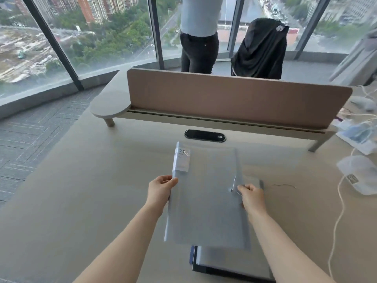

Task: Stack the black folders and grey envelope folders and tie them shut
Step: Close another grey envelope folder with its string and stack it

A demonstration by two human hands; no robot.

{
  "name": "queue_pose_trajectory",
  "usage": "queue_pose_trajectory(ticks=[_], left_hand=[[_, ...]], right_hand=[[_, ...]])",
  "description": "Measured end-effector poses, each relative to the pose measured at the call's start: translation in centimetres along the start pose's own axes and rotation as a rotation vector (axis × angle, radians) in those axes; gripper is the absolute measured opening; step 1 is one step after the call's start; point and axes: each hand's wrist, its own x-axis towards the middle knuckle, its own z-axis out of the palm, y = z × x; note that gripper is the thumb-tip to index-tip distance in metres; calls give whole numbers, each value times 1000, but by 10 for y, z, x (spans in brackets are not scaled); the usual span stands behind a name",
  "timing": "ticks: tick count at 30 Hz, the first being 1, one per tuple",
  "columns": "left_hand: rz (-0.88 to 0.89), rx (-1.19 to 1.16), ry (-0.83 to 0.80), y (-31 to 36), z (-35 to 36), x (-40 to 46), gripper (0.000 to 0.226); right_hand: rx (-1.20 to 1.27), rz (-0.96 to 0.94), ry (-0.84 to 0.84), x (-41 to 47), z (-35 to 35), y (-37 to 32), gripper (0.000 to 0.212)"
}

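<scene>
Black folder [230, 268] at six o'clock on the worktop [102, 201], grey envelope folder [206, 201] above it, left hand [161, 188] gripping its nine o'clock edge, right hand [252, 196] pinching its string at three o'clock

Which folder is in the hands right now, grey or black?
The grey envelope folder, gripped at both side edges by the left hand and right hand. The black folder lies beneath it.

Head view — high, close, facing forward-down over the desk [85, 180].
</scene>
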Motion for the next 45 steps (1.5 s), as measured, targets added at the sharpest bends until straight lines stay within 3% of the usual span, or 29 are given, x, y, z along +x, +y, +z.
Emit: queue_pose_trajectory(ticks=[3, 7, 11, 20, 24, 32, 41, 45], left_hand=[[-3, 56, -48, -6, 27, -6, 12], [-16, 110, -79, -18, 54, -12, 14], [-34, 169, -90, -29, 71, -18, 17], [-42, 320, -61, -52, 81, -26, 25], [-32, 389, -42, -57, 83, -29, 43], [-33, 471, -33, -60, 87, -37, 44], [-157, 452, -98, -84, 79, -31, 77], [-134, 454, -93, -82, 84, -40, 58]], right_hand=[[6, 9, 32, 5, -27, 14, 28], [-9, 54, 56, 8, -55, 32, 16], [-28, 84, 63, 11, -72, 49, 20], [-120, 142, -10, 12, -82, 77, 20], [-213, 141, -64, 12, -83, 84, 20], [-335, 95, -50, 13, -83, 90, 14], [-347, 104, -8, 18, -81, 95, 14], [-359, 112, -8, 20, -83, 93, 9]])
